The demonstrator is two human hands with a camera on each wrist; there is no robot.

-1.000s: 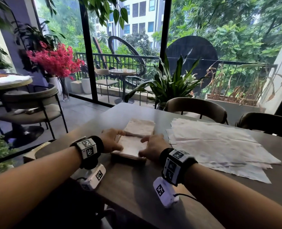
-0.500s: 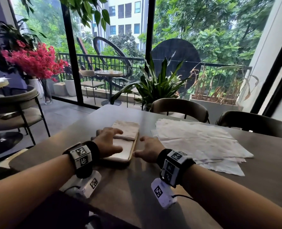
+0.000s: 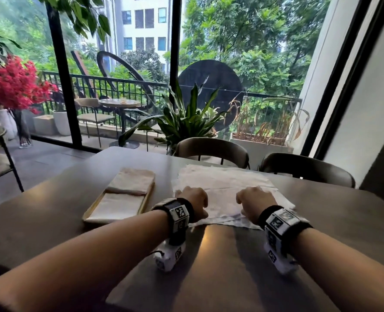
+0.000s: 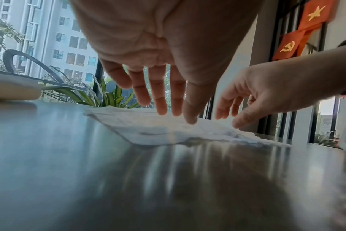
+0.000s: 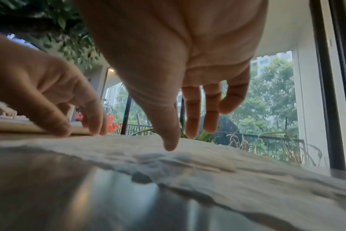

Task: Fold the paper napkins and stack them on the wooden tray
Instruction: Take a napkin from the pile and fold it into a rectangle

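while your fingers hang down w/ gaps between them, neither hand has hold of anything.

- left hand point(image 3: 195, 202): fingers point(image 4: 160, 100) spread and nearly straight, tips at or just above the near-left part of the unfolded napkin pile point(image 3: 227, 188); thumb tip seems to touch the paper in the left wrist view, but can't tell for sure. nothing pinched.
- right hand point(image 3: 255, 203): fingers point(image 5: 192, 115) loosely extended, pointing down at the near-right part of the same pile; thumb tip looks to be on the top sheet in the right wrist view. no paper gripped.
- both hands side by side over the pile's near edge, apart from each other, w/ bare paper between them.
- unfolded napkin pile: white, wrinkled sheets lying flat and overlapped on the table point(image 3: 209, 278), right of the tray; near edge ragged, slightly lifted in spots.
- wooden tray point(image 3: 147, 202): just left of the pile, not touching it as far as the head view shows. long axis runs away from you.
- folded napkins point(image 3: 131, 181): on the tray, one on the far half overlapping another that lies flat on the near half. count below them can't be told.
- wrist units: black bands w/ marker tags on both of your wrists.
- bkgd: two chairs point(image 3: 211, 149) at the far table edge, potted plant point(image 3: 186, 120) behind them, red flowers point(image 3: 11, 84) far left, window wall w/ balcony rail beyond.
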